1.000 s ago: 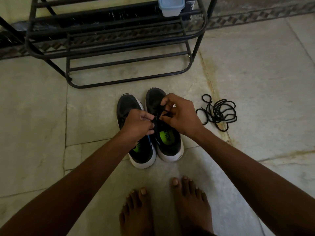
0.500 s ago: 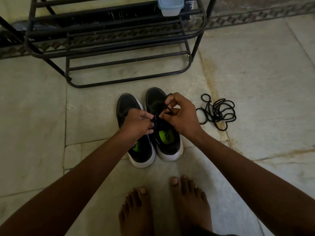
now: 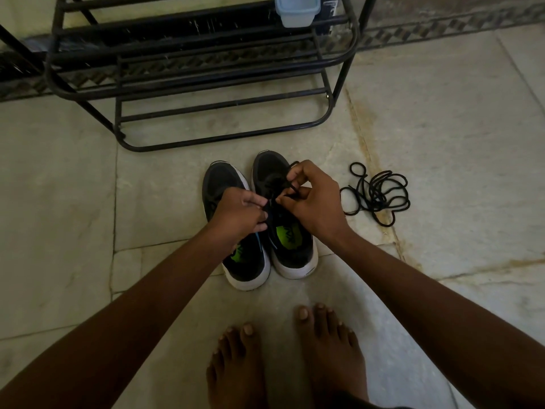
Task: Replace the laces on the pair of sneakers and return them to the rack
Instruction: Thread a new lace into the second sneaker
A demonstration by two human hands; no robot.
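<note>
Two black sneakers with white soles and green insoles stand side by side on the floor, the left sneaker [image 3: 224,181] and the right sneaker [image 3: 295,249], toes toward the rack. Over the right sneaker's tongue, my left hand [image 3: 239,214] pinches a black lace [image 3: 290,188]. My right hand [image 3: 315,199] pinches the same lace higher up, a loop of it curling over the fingers. A loose pile of black laces [image 3: 376,194] lies on the floor to the right of the shoes.
A black metal shoe rack [image 3: 206,84] stands just beyond the sneakers, with a pale blue plastic box [image 3: 296,8] on an upper shelf. My bare feet [image 3: 283,358] stand on the marble tiles behind the shoes. A patterned border runs along the wall.
Both hands stay on the right sneaker's lace. My right hand has lifted slightly and worked the lace loop toward the toe; my left hand has barely moved.
</note>
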